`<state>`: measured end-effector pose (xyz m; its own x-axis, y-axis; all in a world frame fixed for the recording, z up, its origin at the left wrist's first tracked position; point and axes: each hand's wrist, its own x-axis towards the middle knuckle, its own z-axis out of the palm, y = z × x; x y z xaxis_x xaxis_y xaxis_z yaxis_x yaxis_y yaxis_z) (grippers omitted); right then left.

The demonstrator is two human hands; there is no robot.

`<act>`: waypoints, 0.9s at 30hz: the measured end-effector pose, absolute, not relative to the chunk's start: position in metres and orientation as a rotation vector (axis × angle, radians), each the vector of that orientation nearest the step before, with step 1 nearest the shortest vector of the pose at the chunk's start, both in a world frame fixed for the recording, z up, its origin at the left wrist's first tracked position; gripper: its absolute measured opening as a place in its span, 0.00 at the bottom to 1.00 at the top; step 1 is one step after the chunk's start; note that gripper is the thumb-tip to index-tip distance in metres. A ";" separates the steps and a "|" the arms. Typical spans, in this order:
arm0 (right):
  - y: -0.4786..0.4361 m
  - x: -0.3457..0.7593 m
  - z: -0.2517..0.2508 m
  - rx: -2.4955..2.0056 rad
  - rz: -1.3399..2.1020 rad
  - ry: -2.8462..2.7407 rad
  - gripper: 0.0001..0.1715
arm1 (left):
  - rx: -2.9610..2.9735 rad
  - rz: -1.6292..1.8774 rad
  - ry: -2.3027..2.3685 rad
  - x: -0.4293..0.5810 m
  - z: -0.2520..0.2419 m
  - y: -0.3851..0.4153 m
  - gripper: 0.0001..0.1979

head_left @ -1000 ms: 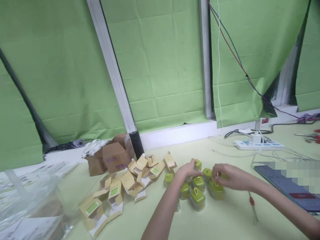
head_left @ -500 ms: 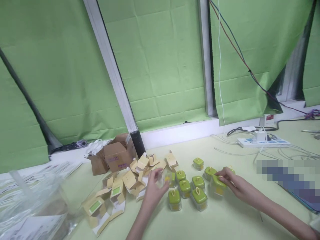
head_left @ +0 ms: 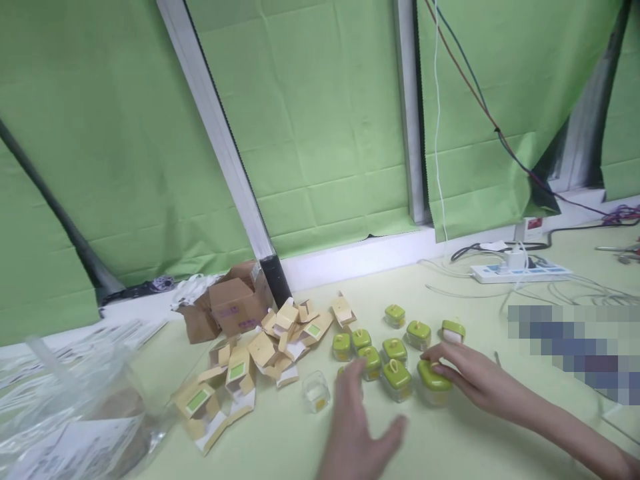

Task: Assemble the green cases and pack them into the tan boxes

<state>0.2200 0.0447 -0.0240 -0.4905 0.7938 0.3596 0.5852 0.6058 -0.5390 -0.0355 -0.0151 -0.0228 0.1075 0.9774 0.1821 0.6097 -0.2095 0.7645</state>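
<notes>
My left hand (head_left: 357, 427) is blurred, fingers apart and holding nothing, in front of the group of small clear boxes with green lids (head_left: 397, 377). My right hand (head_left: 463, 373) has its fingers on the green lid of one box (head_left: 434, 383) at the right of the group. A clear box without a lid (head_left: 316, 392) stands on the table left of my left hand. Behind my right hand sits another green-lidded piece (head_left: 453, 331) with a pale side showing. One box is partly hidden behind my left hand.
Opened cardboard packets (head_left: 265, 353) lie left of the boxes. Brown cartons (head_left: 235, 307) stand behind them. A plastic bag with papers (head_left: 85, 433) is at the left front. A power strip (head_left: 523, 271) with cables lies at the back right, a blurred-out object at the right.
My left hand has let go of the clear box, now standing on the table, and moved right and nearer. The box at my right hand has come slightly lower, and the view has shifted a little.
</notes>
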 end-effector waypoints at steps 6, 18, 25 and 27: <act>0.027 0.204 -0.031 -1.022 0.743 -2.017 0.14 | 1.618 0.807 1.338 0.017 -0.037 -0.025 0.41; 0.074 0.214 -0.035 -1.180 0.007 -2.317 0.13 | 1.886 0.911 1.994 -0.100 -0.043 -0.043 0.19; 0.073 0.093 -0.014 -0.816 0.094 -2.498 0.07 | 2.090 0.775 1.969 -0.073 -0.019 -0.001 0.31; 0.074 0.083 -0.012 -0.772 0.126 -2.486 0.03 | 2.124 0.707 1.928 -0.068 -0.012 0.013 0.26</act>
<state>0.0830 0.0738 -0.0118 -0.6966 0.5502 0.4605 0.5010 0.8324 -0.2368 -0.0685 0.0132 -0.0116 0.0423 0.9748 0.2191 0.8854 -0.1381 0.4438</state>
